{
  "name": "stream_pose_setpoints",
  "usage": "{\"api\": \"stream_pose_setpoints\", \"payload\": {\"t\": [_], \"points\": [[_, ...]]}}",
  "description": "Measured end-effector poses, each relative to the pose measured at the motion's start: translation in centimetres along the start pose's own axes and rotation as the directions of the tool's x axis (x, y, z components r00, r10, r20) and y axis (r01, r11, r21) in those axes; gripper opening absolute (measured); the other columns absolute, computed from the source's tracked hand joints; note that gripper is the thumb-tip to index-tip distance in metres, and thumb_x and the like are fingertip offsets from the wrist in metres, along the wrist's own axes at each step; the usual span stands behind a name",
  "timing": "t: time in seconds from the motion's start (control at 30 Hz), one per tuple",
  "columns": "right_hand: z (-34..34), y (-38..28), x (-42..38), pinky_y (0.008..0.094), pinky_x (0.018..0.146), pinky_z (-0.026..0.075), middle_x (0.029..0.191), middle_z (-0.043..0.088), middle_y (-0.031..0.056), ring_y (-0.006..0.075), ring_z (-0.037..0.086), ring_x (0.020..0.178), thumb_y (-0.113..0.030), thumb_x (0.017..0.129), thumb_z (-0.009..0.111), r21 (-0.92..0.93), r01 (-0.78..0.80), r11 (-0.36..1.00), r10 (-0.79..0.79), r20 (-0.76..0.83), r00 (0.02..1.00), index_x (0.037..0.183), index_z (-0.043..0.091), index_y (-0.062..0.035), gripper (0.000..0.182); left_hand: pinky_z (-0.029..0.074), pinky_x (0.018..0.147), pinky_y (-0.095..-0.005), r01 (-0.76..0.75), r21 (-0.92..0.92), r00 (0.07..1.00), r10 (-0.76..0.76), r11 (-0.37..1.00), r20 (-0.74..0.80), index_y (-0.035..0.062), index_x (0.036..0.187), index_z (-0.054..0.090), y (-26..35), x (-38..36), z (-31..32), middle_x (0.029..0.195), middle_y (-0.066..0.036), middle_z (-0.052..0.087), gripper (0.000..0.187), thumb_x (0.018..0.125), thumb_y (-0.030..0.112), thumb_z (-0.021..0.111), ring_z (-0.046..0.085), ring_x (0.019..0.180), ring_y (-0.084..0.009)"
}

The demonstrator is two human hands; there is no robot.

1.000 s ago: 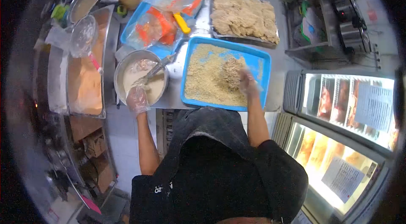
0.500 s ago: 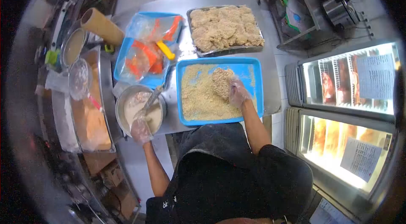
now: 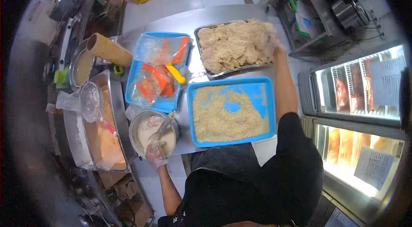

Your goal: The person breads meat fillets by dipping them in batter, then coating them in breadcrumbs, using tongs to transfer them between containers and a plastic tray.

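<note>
Gloved in clear plastic, my left hand [image 3: 156, 155] is closed around what looks like metal tongs [image 3: 165, 126], at the near edge of a round metal bowl [image 3: 134, 140] of pale batter [image 3: 165, 144]. Some pinkish meat [image 3: 155, 121] shows in the batter. My right hand [image 3: 272, 42], smeared by motion, is at the right end of a metal tray [image 3: 210, 75] heaped with crumb-coated pieces [image 3: 231, 42]. Its fingers are too blurred to show whether they hold a piece. Between me and that tray lies a blue tray [image 3: 271, 111] of breadcrumbs [image 3: 219, 117].
Another blue tray [image 3: 129, 82] holds plastic bags with orange print [image 3: 156, 77] and a yellow-handled tool [image 3: 176, 73]. To the left are a cardboard tube [image 3: 109, 50], a strainer [image 3: 91, 102] and a bin of orange powder [image 3: 107, 145]. Lit display fridges [image 3: 359, 85] stand right.
My right hand has moved from the breadcrumbs up to the metal tray, and the coated piece it held has left the crumb tray. My left hand stays at the bowl. The camera view has shifted.
</note>
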State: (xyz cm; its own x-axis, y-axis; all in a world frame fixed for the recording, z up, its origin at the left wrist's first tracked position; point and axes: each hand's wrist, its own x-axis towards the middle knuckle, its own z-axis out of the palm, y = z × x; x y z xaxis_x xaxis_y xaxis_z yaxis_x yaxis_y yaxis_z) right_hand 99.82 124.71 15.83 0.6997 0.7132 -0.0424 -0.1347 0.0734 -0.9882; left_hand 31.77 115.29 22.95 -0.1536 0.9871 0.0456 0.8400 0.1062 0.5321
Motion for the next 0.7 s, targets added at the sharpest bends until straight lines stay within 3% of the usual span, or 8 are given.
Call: {"api": "stream_pose_setpoints", "payload": {"t": [0.07,0.17,0.23,0.3,0.37,0.43,0.57,0.7], "points": [[-1.4,1.5,6.9,0.0265,0.064,0.043,0.082,0.055,0.0027,0.0138,0.052,0.074,-0.021,0.084,0.052,-0.331,0.199,0.922,-0.161,0.138,0.977,0.095,0.057,-0.0088,0.018,0.044,0.062,-0.0367,0.022,0.043,1.0,-0.022,0.999,0.003,0.0024,0.08,0.062,0.5,0.2,-0.1,0.073,-0.015,0.061,0.018,0.076,0.019,0.057,0.058,0.066,-0.0308],[-3.6,7.4,17.4,0.0261,0.067,0.043,0.085,0.054,0.0027,0.0132,0.051,0.079,-0.024,0.084,0.053,-0.714,0.658,-0.237,-0.264,0.7,0.664,0.1,0.055,-0.0092,0.022,0.045,0.062,-0.0361,0.084,0.083,0.994,-0.089,0.993,0.058,0.0013,0.081,0.061,0.7,0.7,-0.3,0.073,-0.015,0.061,0.019,0.075,0.019,0.058,0.058,0.067,-0.0282],[0.6,7.5,13.7,0.0341,0.082,0.041,0.101,0.055,0.01,0.0245,0.052,0.094,-0.03,0.082,0.051,-0.882,0.386,0.27,-0.256,0.321,0.912,0.109,0.054,-0.0079,0.034,0.045,0.062,-0.036,0.134,0.043,0.987,-0.137,0.99,0.083,0.0008,0.081,0.06,1.4,0.4,-0.4,0.073,-0.014,0.061,0.019,0.075,0.018,0.058,0.058,0.067,-0.0273],[4.4,7.5,9.6,0.0377,0.086,0.04,0.104,0.055,0.0128,0.0284,0.052,0.097,-0.034,0.083,0.048,-0.928,0.287,0.237,-0.303,0.21,0.929,0.108,0.054,-0.008,0.037,0.044,0.061,-0.0363,0.208,-0.054,0.977,-0.205,0.977,0.064,0.0006,0.081,0.059,2.8,0.0,-0.9,0.073,-0.015,0.06,0.018,0.074,0.017,0.058,0.058,0.066,-0.0272],[8.2,7.0,7.3,0.037,0.077,0.042,0.094,0.053,0.0112,0.025,0.05,0.088,-0.038,0.086,0.045,-0.884,0.343,-0.318,-0.523,0.465,0.715,0.098,0.056,-0.0094,0.033,0.045,0.067,-0.0377,0.224,-0.03,0.971,-0.22,0.974,0.099,0.0025,0.088,0.062,0.6,0.3,-0.2,0.081,-0.017,0.062,0.023,0.073,0.021,0.059,0.058,0.074,-0.0319],[10.5,4.7,4.8,0.0386,0.079,0.041,0.095,0.055,0.0108,0.0259,0.052,0.09,-0.034,0.085,0.045,-0.817,0.363,-0.448,-0.518,0.568,0.639,0.099,0.055,-0.0088,0.031,0.045,0.07,-0.0383,0.203,-0.007,0.973,-0.201,0.979,0.118,0.0034,0.092,0.063,0.4,0.6,-0.5,0.087,-0.018,0.062,0.027,0.073,0.022,0.059,0.058,0.078,-0.0342],[15.0,-5.5,-3.3,0.0417,0.083,0.039,0.097,0.058,0.0101,0.0276,0.054,0.093,-0.026,0.084,0.045,-0.861,0.506,0.057,-0.26,0.476,0.84,0.103,0.054,-0.0075,0.028,0.044,0.062,-0.04,0.055,0.067,0.998,-0.053,0.996,-0.037,0.0025,0.081,0.059,-2.6,-0.7,0.9,0.077,-0.019,0.058,0.018,0.07,0.018,0.06,0.055,0.069,-0.0348],[18.1,-4.6,-10.3,0.0401,0.09,0.037,0.099,0.056,0.0063,0.0227,0.053,0.096,-0.024,0.084,0.048,-0.599,0.655,0.46,-0.455,0.474,0.754,0.114,0.049,-0.0064,0.034,0.044,0.078,-0.0418,-0.012,0.138,0.994,0.027,0.99,-0.105,0.0034,0.092,0.06,-2.8,-1.3,0.8,0.09,-0.018,0.06,0.027,0.071,0.02,0.059,0.057,0.086,-0.0345]]}}
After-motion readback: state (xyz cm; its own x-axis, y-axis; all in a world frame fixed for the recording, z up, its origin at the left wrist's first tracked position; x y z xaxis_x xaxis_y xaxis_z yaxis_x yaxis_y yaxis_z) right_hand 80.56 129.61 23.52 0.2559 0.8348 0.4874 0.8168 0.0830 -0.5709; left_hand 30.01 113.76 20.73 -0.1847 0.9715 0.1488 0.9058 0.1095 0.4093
